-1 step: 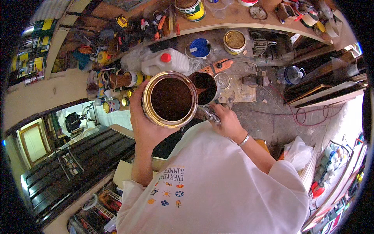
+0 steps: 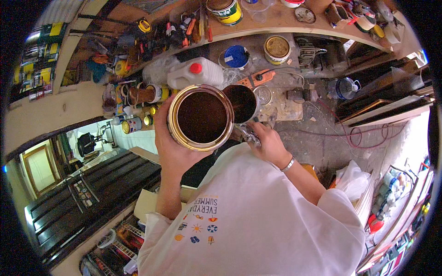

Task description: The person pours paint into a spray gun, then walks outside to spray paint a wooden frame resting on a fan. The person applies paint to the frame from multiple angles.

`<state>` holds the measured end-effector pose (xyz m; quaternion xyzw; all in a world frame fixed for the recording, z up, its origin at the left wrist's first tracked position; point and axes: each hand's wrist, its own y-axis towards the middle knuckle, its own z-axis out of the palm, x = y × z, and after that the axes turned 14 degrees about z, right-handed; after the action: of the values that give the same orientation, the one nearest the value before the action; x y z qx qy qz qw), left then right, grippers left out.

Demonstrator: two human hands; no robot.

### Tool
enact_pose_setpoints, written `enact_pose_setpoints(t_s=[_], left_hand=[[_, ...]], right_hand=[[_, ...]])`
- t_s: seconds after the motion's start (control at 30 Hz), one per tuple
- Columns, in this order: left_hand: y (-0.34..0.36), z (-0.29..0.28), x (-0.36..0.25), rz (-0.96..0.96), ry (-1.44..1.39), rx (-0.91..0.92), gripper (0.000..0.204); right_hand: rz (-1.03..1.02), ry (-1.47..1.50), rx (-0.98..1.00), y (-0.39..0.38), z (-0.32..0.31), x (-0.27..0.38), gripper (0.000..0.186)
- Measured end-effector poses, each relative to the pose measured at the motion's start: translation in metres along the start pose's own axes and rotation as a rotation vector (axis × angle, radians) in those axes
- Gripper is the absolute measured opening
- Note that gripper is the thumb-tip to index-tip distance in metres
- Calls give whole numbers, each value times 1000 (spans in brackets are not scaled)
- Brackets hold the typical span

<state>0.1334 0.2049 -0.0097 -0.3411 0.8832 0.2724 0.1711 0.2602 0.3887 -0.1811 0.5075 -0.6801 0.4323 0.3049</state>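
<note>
My left hand (image 2: pixel 166 145) is wrapped round the side of a round metal paint can (image 2: pixel 172 120) with a gold-coloured rim. Dark brown contents fill what I can see inside it. Touching or overlapping the can's right side is a dark-lined metal cup (image 2: pixel 249 97), whose inside looks brown too. Below this cup, my right hand (image 2: pixel 268 146) is closed round the shiny metal body of what looks like a spray gun (image 2: pixel 250 136). The can hides part of the cup, and my fingers cover most of the gun's handle.
Beyond the can stand a whitish jug (image 2: pixel 195 73) with a red cap, a blue-lidded tub (image 2: pixel 236 57) and an open tin (image 2: pixel 277 49). An orange power strip (image 2: pixel 258 79) lies behind the cup. A red hose (image 2: pixel 352 138) trails over the floor at right. Tools crowd the workbench (image 2: pixel 271 25).
A reddish-brown streak between the can's rim and the cup, visible just before, no longer shows clearly. Both hands are practically where they were.
</note>
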Motion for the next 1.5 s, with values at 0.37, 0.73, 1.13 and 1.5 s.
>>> enact_pose_setpoints(t_s=[0.37, 0.73, 1.13, 1.5], left_hand=[[-27, 24, 16, -56, -51, -133, 123], [-64, 32, 41, -197, -167, -172, 110], [-97, 61, 46, -56, -28, -26, 68], [-139, 86, 84, -383, -414, -255, 94]], right_hand=[[-41, 33, -23, 15, 1, -5, 47], [-21, 15, 11, 10, 3, 0, 48], [-61, 63, -81, 9, 15, 2, 42], [-109, 7, -226, 16, 46, 11, 27]])
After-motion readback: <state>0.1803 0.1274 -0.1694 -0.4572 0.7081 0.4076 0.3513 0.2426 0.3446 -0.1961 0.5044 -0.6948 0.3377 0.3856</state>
